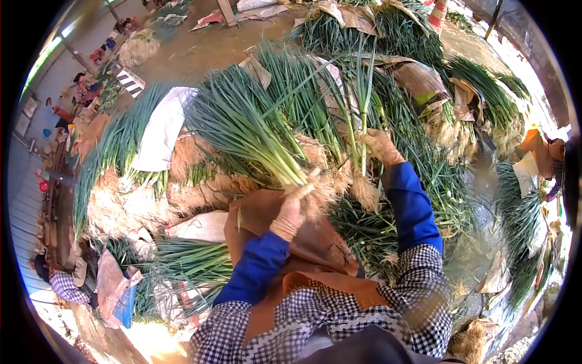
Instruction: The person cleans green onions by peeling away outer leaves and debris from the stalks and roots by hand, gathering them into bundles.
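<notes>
Holding, centre frame: one green onion bunch point(273, 153), our left hand point(292, 212) closed round it near the roots; a few stalks point(364, 109), right of centre, pinched in our right hand point(382, 147). We judge both light, soft-leaved, easily bruised; best gripped at the firmer pale bases.

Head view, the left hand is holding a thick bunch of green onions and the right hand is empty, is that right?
Not quite: the right hand isn't empty. The head view shows it holding a few green onion stalks, with their roots below it. The left hand is indeed holding a thick bunch of green onions.
</notes>
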A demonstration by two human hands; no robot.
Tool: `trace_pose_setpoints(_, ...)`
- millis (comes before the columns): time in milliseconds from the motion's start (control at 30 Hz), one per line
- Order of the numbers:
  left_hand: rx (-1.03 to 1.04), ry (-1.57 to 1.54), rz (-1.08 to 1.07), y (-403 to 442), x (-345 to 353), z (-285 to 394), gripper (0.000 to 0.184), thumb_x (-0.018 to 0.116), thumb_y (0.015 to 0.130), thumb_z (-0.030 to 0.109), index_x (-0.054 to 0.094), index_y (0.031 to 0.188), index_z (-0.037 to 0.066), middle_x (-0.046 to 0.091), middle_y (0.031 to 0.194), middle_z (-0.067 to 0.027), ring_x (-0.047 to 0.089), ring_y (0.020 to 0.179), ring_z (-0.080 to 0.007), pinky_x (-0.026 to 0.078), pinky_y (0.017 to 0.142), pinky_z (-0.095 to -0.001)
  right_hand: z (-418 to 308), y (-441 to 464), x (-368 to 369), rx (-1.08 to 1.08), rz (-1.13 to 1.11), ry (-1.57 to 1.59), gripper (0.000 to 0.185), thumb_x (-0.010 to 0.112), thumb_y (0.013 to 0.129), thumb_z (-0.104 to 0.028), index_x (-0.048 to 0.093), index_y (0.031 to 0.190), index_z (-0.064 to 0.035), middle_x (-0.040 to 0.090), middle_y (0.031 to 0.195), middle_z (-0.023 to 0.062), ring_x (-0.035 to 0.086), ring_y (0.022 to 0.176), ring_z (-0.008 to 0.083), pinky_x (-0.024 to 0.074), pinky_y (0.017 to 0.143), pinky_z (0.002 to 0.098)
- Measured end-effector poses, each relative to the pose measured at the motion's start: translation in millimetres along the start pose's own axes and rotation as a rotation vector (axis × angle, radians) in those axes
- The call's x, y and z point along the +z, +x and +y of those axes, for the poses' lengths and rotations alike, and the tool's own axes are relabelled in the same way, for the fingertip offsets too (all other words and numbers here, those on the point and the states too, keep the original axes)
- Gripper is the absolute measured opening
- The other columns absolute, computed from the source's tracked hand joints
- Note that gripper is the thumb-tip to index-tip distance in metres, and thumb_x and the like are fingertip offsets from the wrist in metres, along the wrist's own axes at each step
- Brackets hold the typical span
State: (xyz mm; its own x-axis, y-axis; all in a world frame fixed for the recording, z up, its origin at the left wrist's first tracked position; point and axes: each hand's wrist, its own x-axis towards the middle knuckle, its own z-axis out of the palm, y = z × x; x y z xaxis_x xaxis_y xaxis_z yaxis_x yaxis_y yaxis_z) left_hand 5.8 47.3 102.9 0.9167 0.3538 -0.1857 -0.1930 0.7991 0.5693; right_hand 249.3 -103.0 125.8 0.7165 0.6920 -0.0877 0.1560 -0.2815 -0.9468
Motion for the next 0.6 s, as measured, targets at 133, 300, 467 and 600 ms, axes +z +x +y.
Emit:
trace_pose_setpoints(133,-0.398,-0.358,-0.096,-14,-15,-59,0.027,0.056,0.085,0.005,0.054,0.111,0.003,0.062,0.089,-0.0087,0.061,0.076,-0.0172,0.053,0.061,-0.0279,-7,-30,46,-0.013,0.007,0.162,0.039,0.054,0.088,-0.037,0.062,0.095,-0.0005,0.056,0.067,0.0024,0.047,0.060,0.0098,0.0390,0.055,0.0258)
trace_pose_setpoints(300,-0.359,-0.284,-0.102,-26,-26,-74,0.024,0.054,0.085,0.004,0.054,0.109,0.003,0.060,0.097,-0.0109,0.059,0.091,-0.0232,0.050,0.082,-0.0364,15,-59,78,-0.103,-0.012,0.290,0.035,0.047,0.092,-0.031,0.059,0.102,0.0005,0.061,0.081,0.0042,0.056,0.072,0.0133,0.0443,0.064,0.0237)
trace_pose_setpoints(467,-0.358,-0.314,0.016,-23,-50,-75,0.028,0.054,0.086,0.012,0.052,0.112,0.000,0.060,0.100,-0.0125,0.059,0.089,-0.0239,0.051,0.079,-0.0373,52,-61,96,0.319,-0.017,0.298,0.047,0.048,0.090,-0.042,0.057,0.108,0.0004,0.062,0.090,0.0069,0.056,0.081,0.0142,0.0447,0.072,0.0232)
trace_pose_setpoints(600,-0.364,-0.243,0.009,-28,-52,-73,0.031,0.056,0.085,0.012,0.051,0.113,0.000,0.060,0.099,-0.0131,0.059,0.085,-0.0244,0.052,0.074,-0.0372,78,-53,143,-0.090,0.172,0.012,0.047,0.050,0.089,-0.043,0.057,0.107,-0.0003,0.062,0.089,0.0082,0.057,0.080,0.0133,0.0456,0.067,0.0234)
